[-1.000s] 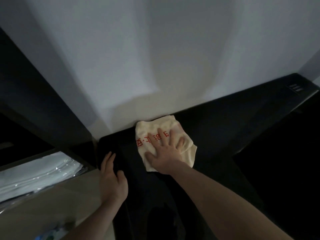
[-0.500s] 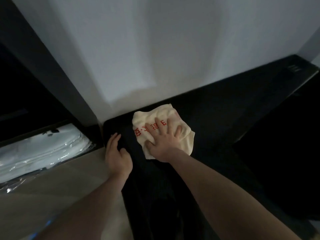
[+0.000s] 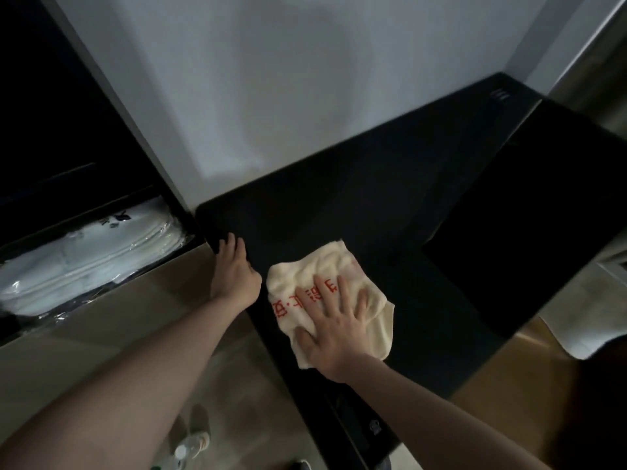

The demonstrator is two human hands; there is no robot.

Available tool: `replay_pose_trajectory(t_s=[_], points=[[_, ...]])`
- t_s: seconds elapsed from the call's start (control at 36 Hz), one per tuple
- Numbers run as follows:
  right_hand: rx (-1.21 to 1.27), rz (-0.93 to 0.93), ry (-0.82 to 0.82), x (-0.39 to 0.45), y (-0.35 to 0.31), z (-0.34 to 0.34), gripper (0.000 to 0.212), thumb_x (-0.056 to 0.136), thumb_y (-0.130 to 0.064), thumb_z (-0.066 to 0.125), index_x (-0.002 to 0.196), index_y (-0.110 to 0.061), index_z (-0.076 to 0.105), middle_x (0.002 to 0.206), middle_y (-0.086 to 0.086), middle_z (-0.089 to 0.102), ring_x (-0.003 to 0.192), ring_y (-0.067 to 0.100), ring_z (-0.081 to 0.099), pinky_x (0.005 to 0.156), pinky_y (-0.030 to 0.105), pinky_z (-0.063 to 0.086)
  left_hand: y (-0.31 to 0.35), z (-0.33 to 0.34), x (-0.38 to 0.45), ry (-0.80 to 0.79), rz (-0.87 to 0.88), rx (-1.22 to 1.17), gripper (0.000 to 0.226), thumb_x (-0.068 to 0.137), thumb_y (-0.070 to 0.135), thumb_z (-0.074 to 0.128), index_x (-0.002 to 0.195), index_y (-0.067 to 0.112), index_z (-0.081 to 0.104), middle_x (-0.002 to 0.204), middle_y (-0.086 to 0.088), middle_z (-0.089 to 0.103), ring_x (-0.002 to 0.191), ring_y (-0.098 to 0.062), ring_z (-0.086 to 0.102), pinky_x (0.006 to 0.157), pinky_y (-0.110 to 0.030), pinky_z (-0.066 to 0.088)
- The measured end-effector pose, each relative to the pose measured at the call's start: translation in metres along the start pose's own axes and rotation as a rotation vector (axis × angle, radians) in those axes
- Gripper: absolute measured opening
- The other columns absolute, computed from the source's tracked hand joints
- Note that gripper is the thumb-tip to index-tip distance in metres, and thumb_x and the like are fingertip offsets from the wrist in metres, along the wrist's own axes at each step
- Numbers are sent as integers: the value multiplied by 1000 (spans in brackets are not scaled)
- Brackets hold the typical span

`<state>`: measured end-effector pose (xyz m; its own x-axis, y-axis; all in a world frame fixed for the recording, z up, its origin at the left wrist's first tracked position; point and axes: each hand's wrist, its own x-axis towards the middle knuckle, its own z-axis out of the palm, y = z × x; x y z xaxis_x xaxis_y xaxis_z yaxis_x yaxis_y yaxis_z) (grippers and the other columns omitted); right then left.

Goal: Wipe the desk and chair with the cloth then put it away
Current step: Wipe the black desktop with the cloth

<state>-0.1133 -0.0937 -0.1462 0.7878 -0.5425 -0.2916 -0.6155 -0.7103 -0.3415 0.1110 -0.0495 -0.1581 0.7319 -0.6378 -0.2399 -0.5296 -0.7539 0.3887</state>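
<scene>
Now your right hand (image 3: 334, 329) presses the cloth (image 3: 325, 293) with flat, released fingers (image 3: 319, 286) mid-wipe, left hand (image 3: 234, 273) fingers released on the bench (image 3: 373, 212) edge; probably sweep bare bench beyond the fingers next.

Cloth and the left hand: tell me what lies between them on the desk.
Nothing: in the head view only a narrow strip of bare black desk separates the left hand from the cloth under the right hand.

We see our right hand (image 3: 334, 329) flat, fingers spread and straight, palm pressing down, forearm running in from lower right. Our left hand (image 3: 235, 271) reaches forward, fingers together and extended, arm stretched from lower left.
</scene>
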Motion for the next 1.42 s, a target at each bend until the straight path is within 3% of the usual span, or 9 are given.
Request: replay_pose_trajectory(t_s=[0.22, 0.31, 0.39, 0.61, 0.78, 0.94, 1.11, 1.42], points=[[43, 58, -37, -103, 0, 20, 69, 97, -66, 27, 156, -50, -5, 163, -12, -28, 142, 23, -44, 113, 64, -22, 5, -10, -50, -274, 75, 232, 74, 108, 35, 39, 162, 7, -2, 170, -11, -17, 157, -28, -11, 128, -39, -1], [34, 90, -80, -135, 8, 28, 69, 96, -68, 25, 153, -54, -10, 162, -13, -28, 143, 23, -43, 113, 66, -18, 10, -12, -64, -367, 73, 288, 91, 103, 51, 46, 162, 9, -10, 168, -11, -23, 156, -29, -15, 127, -42, 0], [3, 120, -52, -152, 15, 32, 71, 94, -69, 31, 154, -54, -4, 168, -8, -12, 150, 27, -29, 113, 69, -8, 13, -18, -63, -432, 65, 347, 110, 94, 64, 55, 160, 9, -14, 167, -12, -27, 156, -30, -17, 127, -44, 5], [21, 206, -69, -129, 41, 7, 68, 95, -69, 28, 146, -62, -16, 161, -14, -32, 142, 22, -44, 115, 63, -21, 28, -29, -57, -536, 39, 466, 143, 73, 72, 74, 158, 6, -21, 164, -15, -31, 155, -34, -17, 126, -47, 12], [39, 360, -64, -89, 88, -30, 69, 97, -68, 23, 152, -53, -16, 160, -9, -35, 143, 27, -40, 115, 65, -18, 37, -29, -54, -531, 9, 481, 142, 73, 68, 78, 159, 6, -17, 166, -16, -27, 156, -36, -12, 126, -48, 18], [263, 720, -37, -43, 120, -60, 76, 93, -69, 26, 156, -47, -10, 164, -6, -29, 148, 33, -31, 114, 69, -14, 36, -25, -53, -466, -3, 449, 144, 68, 65, 83, 161, 8, -11, 168, -13, -22, 157, -33, -8, 125, -47, 24], [239, 671, -45, -67, 101, -44, 79, 94, -70, 21, 155, -40, -19, 161, 2, -35, 144, 37, -37, 111, 71, -18, 42, -27, -55, -451, -11, 451, 143, 67, 63, 86, 162, 8, -6, 169, -13, -16, 157, -34, -4, 123, -48, 27], [179, 545, -232, -113, 59, -20, 89, 93, -71, 22, 149, -32, -35, 148, 8, -53, 130, 43, -52, 105, 74, -22, 64, -29, -67, -406, -9, 546, 126, 71, 59, 85, 162, 15, 10, 171, -10, 2, 155, -32, 18, 115, -44, 40]])
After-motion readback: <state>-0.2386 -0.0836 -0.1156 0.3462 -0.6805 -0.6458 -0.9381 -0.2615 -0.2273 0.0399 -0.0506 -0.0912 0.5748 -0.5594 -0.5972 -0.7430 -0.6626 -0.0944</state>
